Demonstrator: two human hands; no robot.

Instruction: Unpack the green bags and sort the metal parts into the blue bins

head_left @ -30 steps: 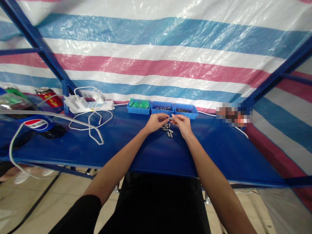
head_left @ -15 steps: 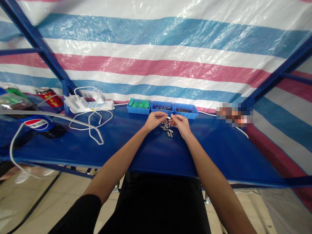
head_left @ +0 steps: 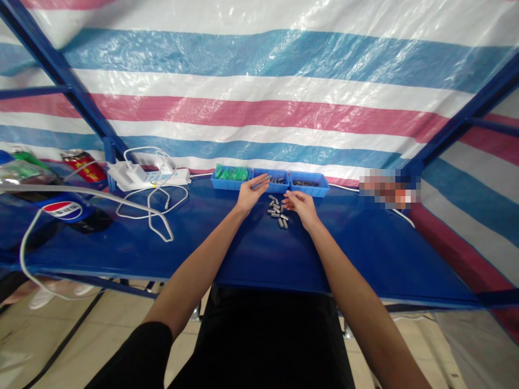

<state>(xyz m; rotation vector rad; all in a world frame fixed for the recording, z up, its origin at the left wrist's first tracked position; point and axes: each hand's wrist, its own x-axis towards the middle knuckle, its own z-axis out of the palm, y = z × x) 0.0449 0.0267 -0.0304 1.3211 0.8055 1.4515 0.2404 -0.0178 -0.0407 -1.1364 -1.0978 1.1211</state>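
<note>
My left hand (head_left: 252, 195) is at the front of the middle blue bin (head_left: 279, 188), fingers stretched out and apart, with the tips beside the small metal cylinders (head_left: 277, 180) in it. I see nothing clearly held there. Over the table, my right hand (head_left: 300, 206) has its thumb and fingers curled together in a loose pinch; what they hold, if anything, is too small to make out. Between and just below the hands lies a loose pile of short silvery metal cylinders (head_left: 275, 214), to the left of my right fingertips.
A blue bin with green pieces (head_left: 231, 174) stands left of the middle one, and a bin of small dark metal parts (head_left: 306, 183) right. Leftward on the blue table (head_left: 170, 265) are a power strip (head_left: 174, 177), white cables, a cola bottle (head_left: 62, 210) and a red can (head_left: 84, 165).
Both hands were together at a small metal cylinder above the pile. My left hand has moved away leftward and its fingers have spread; my right hand has stayed nearly in place.
</note>
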